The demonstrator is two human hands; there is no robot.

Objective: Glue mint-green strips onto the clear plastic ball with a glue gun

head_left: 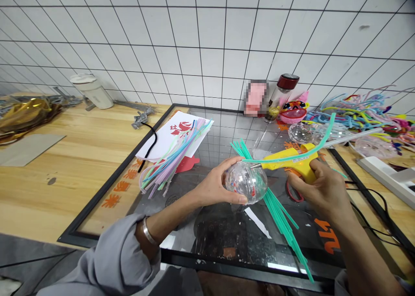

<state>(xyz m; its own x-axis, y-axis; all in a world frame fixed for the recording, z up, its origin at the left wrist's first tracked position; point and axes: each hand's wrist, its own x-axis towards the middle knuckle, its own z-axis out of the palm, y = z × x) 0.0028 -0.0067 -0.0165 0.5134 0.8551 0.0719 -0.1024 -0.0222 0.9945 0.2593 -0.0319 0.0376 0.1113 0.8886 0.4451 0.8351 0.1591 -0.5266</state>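
Note:
My left hand (216,184) is closed around a clear plastic ball (246,182), thumb in front and fingers behind. My right hand (320,188) grips a yellow hot glue gun (288,158) by its handle. Its metal nozzle points left, at the upper side of the ball; whether it touches cannot be made out. A green pipe cleaner (292,157) runs along the gun from the ball and bends upward at its right end. A glue stick (353,136) sticks out behind the gun. Under the ball lies a bundle of green pipe cleaners (282,218).
Pastel pipe cleaners (177,153) lie on white paper (162,133) to the left. A glass bottle (282,94) and a pink figure (293,110) stand near the wall. A colourful pipe cleaner heap (353,110), clear plastic balls (301,132), a power strip (389,179) and black cables (372,218) are right.

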